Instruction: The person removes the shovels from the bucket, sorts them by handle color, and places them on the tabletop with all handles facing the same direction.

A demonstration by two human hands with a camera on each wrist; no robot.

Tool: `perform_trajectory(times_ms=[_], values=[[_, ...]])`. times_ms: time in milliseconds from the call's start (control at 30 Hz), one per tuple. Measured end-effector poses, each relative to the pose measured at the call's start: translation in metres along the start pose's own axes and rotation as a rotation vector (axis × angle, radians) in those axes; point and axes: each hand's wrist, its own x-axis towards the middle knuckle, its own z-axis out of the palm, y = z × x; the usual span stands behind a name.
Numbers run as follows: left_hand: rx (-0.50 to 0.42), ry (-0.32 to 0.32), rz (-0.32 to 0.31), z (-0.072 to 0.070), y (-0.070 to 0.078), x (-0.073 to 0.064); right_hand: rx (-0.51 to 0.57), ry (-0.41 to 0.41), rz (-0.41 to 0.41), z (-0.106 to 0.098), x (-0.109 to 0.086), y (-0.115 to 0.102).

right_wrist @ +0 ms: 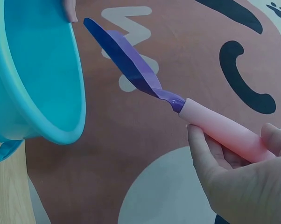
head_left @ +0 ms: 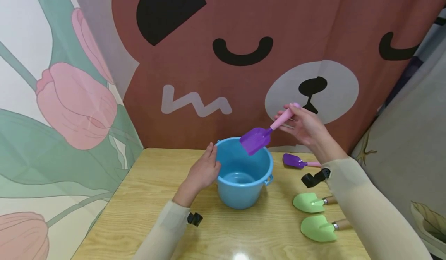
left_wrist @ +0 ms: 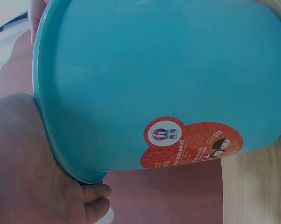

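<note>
A light blue bucket stands upright, its mouth facing up. My left hand holds its left rim; in the left wrist view the fingertips show beyond the rim, and the thumb is hidden behind it. My right hand is raised to the right of the bucket and holds a toy shovel by its pink handle. The shovel's purple blade tilts down to the left and overlaps the bucket's mouth in the head view. In the right wrist view, the blade is beside the rim, apart from it.
Right of the bucket, a second purple shovel lies on the wooden table. Nearer, two green trowels with wooden handles lie below it, partly behind my right sleeve. A brown bear-print cloth hangs behind the table.
</note>
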Motion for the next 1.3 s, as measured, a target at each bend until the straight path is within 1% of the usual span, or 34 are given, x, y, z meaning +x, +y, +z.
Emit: perform_trajectory(times_ms=[67,200,333,400,567,767,900,1033,1133,1300], values=[[-0.001,0.000,0.000,-0.001,0.000,0.000,0.002,0.003,-0.002,-0.003,-0.001,-0.001],[0.000,0.001,0.003,-0.001,0.000,-0.001,0.048,-0.012,0.004,-0.010,-0.004,-0.001],[0.003,-0.002,0.005,0.000,0.000,-0.001,0.072,-0.003,0.006,-0.017,-0.008,0.000],[0.003,-0.003,0.005,0.001,0.000,-0.001,0.105,-0.006,0.007,-0.021,-0.010,0.000],[0.001,-0.003,-0.001,0.001,0.000,0.000,0.235,-0.046,0.019,-0.030,-0.016,-0.001],[0.002,-0.002,-0.002,0.001,0.001,0.000,0.297,-0.056,0.026,-0.041,-0.022,0.000],[0.008,-0.008,0.003,0.002,0.001,0.000,0.370,-0.045,0.042,-0.051,-0.026,-0.001],[0.009,-0.002,0.010,0.002,0.001,0.002,0.434,-0.016,0.051,-0.060,-0.030,-0.002],[0.008,0.002,0.007,0.001,0.002,0.003,0.459,0.002,0.054,-0.068,-0.031,-0.002],[0.007,-0.016,-0.009,0.002,0.003,0.004,0.490,0.014,0.066,-0.079,-0.032,0.001]])
